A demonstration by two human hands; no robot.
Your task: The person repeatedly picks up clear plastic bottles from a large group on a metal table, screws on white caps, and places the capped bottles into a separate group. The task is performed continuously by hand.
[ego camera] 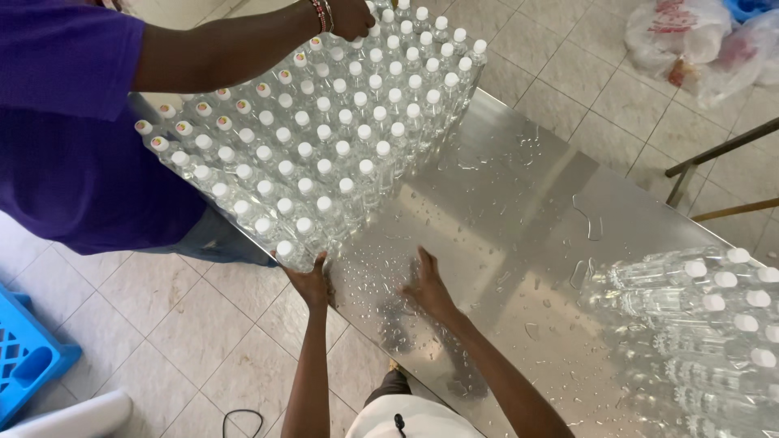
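Now left hand (pixel 311 281) open against bottles (pixel 324 154); right hand (pixel 424 280) flat, open on wet table (pixel 519 211).

A second cluster of clear capped bottles (pixel 714 324) stands at the right end of the steel table (pixel 519 203), whose bare surface is beaded with water drops. A person in a purple shirt (pixel 65 122) stands at the table's far-left edge. On the tiled floor (pixel 203 324), a blue plastic crate (pixel 28 353) sits lower left, and white plastic bags (pixel 690 40) lie upper right beside a metal frame (pixel 714 170).
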